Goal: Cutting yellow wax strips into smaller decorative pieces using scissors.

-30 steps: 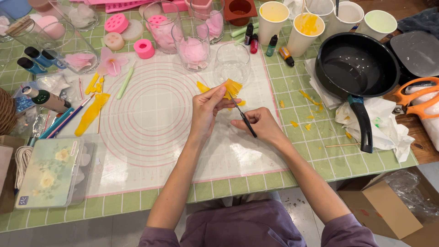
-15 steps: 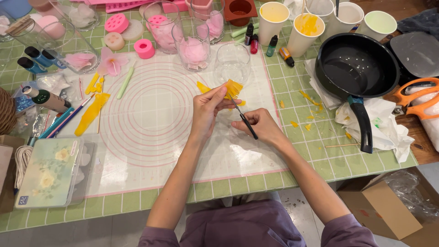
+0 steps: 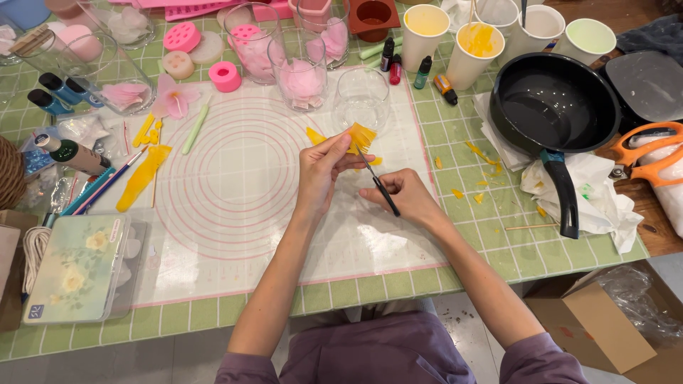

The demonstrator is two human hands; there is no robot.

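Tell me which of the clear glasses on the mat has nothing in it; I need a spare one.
The clear glass just above the left hand, nearest the yellow piece it holds. The other glasses left of it hold pink shapes.

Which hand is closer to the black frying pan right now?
Right. The right hand, holding a thin black tool, lies nearer the black frying pan; the left hand sits farther away, pinching a yellow piece.

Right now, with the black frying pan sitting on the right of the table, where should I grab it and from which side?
Take the frying pan by its long black handle, which sticks out toward the table's near edge over the crumpled white paper towels. Come from the near side, palm over the handle's free end; the cups crowd the far rim.
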